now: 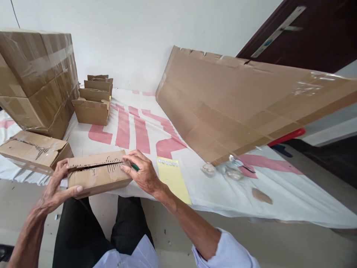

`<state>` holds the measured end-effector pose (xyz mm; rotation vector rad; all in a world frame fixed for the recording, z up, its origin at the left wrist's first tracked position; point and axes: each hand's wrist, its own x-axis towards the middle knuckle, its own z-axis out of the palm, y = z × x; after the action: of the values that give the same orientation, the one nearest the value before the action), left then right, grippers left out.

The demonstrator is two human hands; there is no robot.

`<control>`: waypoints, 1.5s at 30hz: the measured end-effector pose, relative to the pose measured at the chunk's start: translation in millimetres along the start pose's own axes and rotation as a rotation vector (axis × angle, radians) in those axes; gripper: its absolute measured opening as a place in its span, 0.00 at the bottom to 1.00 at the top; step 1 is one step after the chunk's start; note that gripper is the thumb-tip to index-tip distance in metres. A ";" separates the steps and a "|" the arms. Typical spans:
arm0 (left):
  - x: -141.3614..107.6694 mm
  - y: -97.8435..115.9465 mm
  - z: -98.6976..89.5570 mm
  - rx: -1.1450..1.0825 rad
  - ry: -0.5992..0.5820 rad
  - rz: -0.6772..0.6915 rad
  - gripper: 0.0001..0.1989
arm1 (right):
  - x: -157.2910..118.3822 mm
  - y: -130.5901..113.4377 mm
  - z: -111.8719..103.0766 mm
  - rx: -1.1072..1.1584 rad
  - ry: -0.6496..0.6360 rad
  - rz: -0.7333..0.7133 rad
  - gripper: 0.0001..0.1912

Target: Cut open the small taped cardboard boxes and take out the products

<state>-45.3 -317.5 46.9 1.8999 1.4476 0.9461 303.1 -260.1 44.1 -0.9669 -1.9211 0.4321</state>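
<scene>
A closed brown cardboard box (97, 178) rests at the table's front edge, a dark slit and torn ridges running along its top. Its left end is held by my left hand (57, 190), the thumb on the front side. My right hand (141, 171) is at the box's right end, fingers bent, with a small green object (135, 167) showing between them. Most of that object is hidden by the hand. Just left of my left hand lies another brown box (36, 149) with a torn strip on top.
Large taped cartons (36, 78) stand at the left, beside several open small boxes (92, 111). A big cardboard sheet (223, 100) leans at the right. A yellow sheet (173, 180) and small plastic-wrapped items (233, 173) lie on the cloth-covered table (279, 193).
</scene>
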 end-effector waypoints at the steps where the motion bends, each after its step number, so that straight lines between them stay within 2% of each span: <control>1: 0.9 3.1 1.7 0.008 0.009 0.000 0.32 | -2.0 -1.3 -0.5 0.013 0.005 0.017 0.10; 6: 3.3 10.9 0.8 0.003 -0.040 -0.010 0.30 | -12.4 -4.2 -0.5 0.118 0.027 0.088 0.18; 10: 4.9 8.7 -4.1 0.020 -0.062 -0.009 0.35 | -14.6 -4.9 4.3 0.164 0.067 0.139 0.18; 15: 6.7 10.0 -9.2 0.087 -0.109 0.024 0.37 | -8.7 -4.9 9.0 0.219 0.094 0.277 0.17; 19: 7.9 13.9 -11.3 0.135 -0.123 0.013 0.34 | -4.5 -5.7 11.7 0.265 0.106 0.325 0.16; 24: 11.2 17.4 -3.7 0.114 -0.062 -0.020 0.34 | -4.9 -11.7 17.8 0.256 0.154 0.275 0.12; 27: 12.9 17.8 2.9 0.095 0.002 -0.055 0.34 | -7.0 -17.3 21.5 0.230 0.198 0.174 0.10; 31: 12.0 17.0 5.4 0.103 0.007 -0.073 0.36 | -13.1 -22.5 26.1 0.126 0.267 0.044 0.08; 34: 10.6 15.3 2.9 0.142 0.005 -0.100 0.38 | -18.7 -22.7 28.9 0.110 0.288 0.078 0.08; 38: 10.7 13.8 -0.5 0.173 -0.010 -0.122 0.37 | -22.4 -21.5 29.5 0.207 0.300 0.166 0.07; 45: 11.2 19.4 1.9 0.129 -0.030 -0.110 0.38 | -24.6 -25.5 27.7 0.100 0.303 0.013 0.08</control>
<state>-30.9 -311.8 63.2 1.8950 1.6120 0.7873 274.9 -292.8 31.7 -0.9237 -1.6067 0.3627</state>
